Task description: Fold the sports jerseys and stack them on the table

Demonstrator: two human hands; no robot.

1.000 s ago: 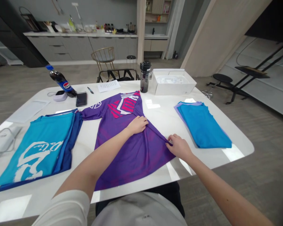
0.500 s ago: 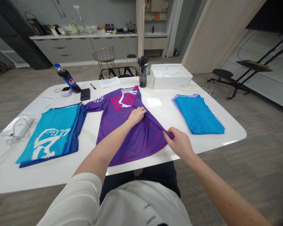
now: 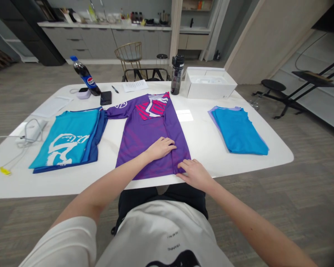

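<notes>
A purple shirt (image 3: 149,133) lies flat on a white bench (image 3: 202,146), collar at the far end and hem just short of the near edge. A red-and-white patterned panel crosses the upper part, and a white round emblem marks the sleeve stretched out to the left. The right side is folded inward in a long strip, partly covering the panel.

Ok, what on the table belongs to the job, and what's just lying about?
Job:
purple shirt, under left hand and right hand
probably left clothes stack, right clothes stack

Lying about:
cola bottle
pen
papers
tumbler
white box
flat black item
lilac case
corded block
</notes>
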